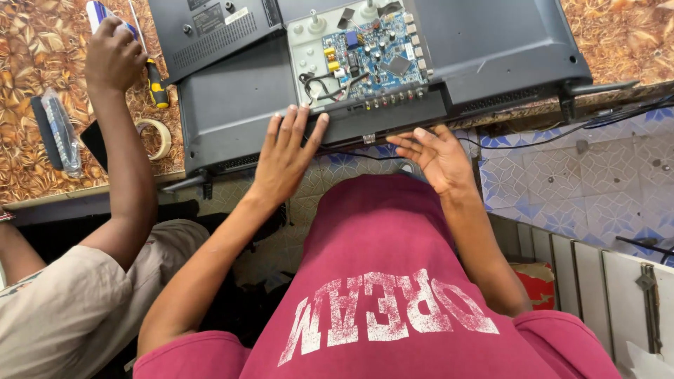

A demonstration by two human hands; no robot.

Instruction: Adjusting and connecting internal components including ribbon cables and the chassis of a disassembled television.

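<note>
Here, left hand [284, 151] flat, fingers spread, on the face-down television [239, 105] at the desk [618, 35] edge, just below its exposed circuit board [375, 52]; right hand [435, 158] open, empty, slightly farther, long axis left-right.

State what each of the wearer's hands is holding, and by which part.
Nothing is held. The left hand lies flat, fingers spread, on the near edge of the television's back panel. The right hand is open at that edge, palm up, gripping nothing.
</note>
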